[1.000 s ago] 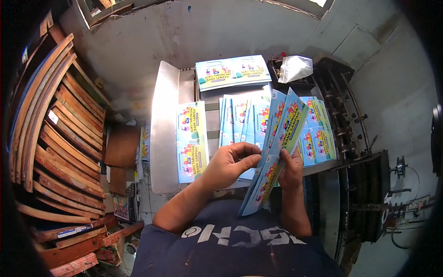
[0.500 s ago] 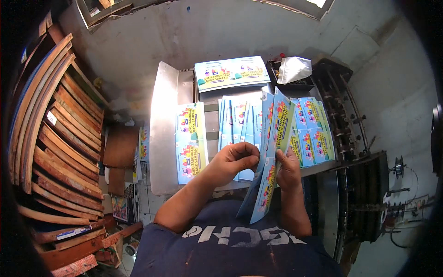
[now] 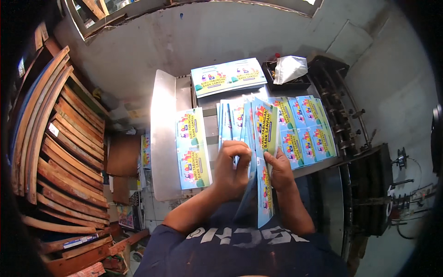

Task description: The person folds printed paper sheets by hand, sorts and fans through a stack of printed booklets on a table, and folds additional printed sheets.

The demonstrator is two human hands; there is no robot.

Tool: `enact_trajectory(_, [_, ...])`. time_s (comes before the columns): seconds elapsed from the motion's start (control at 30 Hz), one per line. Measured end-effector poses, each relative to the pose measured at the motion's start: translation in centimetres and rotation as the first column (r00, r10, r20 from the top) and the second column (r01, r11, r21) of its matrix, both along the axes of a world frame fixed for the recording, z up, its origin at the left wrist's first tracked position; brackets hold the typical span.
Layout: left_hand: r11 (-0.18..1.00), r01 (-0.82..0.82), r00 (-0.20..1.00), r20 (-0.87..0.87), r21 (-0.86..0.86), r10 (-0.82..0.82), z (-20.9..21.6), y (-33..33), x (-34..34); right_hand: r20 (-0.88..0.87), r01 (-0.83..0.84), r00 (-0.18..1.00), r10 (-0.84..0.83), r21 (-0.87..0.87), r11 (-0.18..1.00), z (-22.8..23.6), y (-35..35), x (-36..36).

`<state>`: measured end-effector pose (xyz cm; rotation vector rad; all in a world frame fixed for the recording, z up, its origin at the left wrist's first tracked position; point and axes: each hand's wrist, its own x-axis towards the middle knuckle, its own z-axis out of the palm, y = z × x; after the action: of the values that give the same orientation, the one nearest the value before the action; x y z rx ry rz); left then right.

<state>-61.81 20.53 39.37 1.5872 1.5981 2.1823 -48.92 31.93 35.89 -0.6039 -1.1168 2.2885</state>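
My right hand point(image 3: 282, 173) is closed on several upright printed cover sheets point(image 3: 265, 184), blue and yellow with cartoon figures, thumb on the near face. The sheets are held on edge over the table front and fan slightly apart at the bottom. Just left of them, my left hand point(image 3: 232, 167) is curled with its fingertips drawn together at the sheets' left edge. What those fingertips pinch, if anything, is hidden. Behind the hands lie overlapping sheets point(image 3: 226, 121). More rows of covers point(image 3: 304, 134) lie to the right.
A metal table point(image 3: 162, 138) bears a cover stack point(image 3: 197, 145) at left and a thicker stack point(image 3: 228, 76) at the back. Beside that is a black tray point(image 3: 295, 86) with a white bag point(image 3: 290, 69). Machinery point(image 3: 339, 106) borders the right; wooden slats point(image 3: 69, 152) fill the left.
The held sheets have shifted slightly left and stand more upright, the right hand moving with them. My left hand has turned more upright, fingers still curled. The view has shifted a little.
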Motion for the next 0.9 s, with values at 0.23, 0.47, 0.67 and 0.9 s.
enact_trajectory(0.23, [0.787,0.059,0.997,-0.006,-0.614,-0.080,0.7,-10.6,-6.0,-0.064,0.163,0.982,-0.175,-0.162,0.973,-3.7,2.7,4.0])
enact_trajectory(0.47, [0.461,-0.253,0.967,-0.202,-0.850,0.157,-6.4,-14.0,-5.9,-0.327,0.073,0.938,-0.111,-0.126,0.989,-1.2,4.6,3.5])
enact_trajectory(0.67, [-0.051,-0.419,0.815,-0.400,-0.906,0.419,-9.6,-5.0,-7.3,-0.228,0.085,0.969,-0.093,-0.045,0.995,0.2,3.9,1.1])
enact_trajectory(0.9, [0.184,-0.282,0.787,-0.117,-0.942,0.606,-13.2,-5.3,-10.6,-0.213,0.109,0.969,-0.127,-0.091,0.990,-0.1,3.1,2.1])
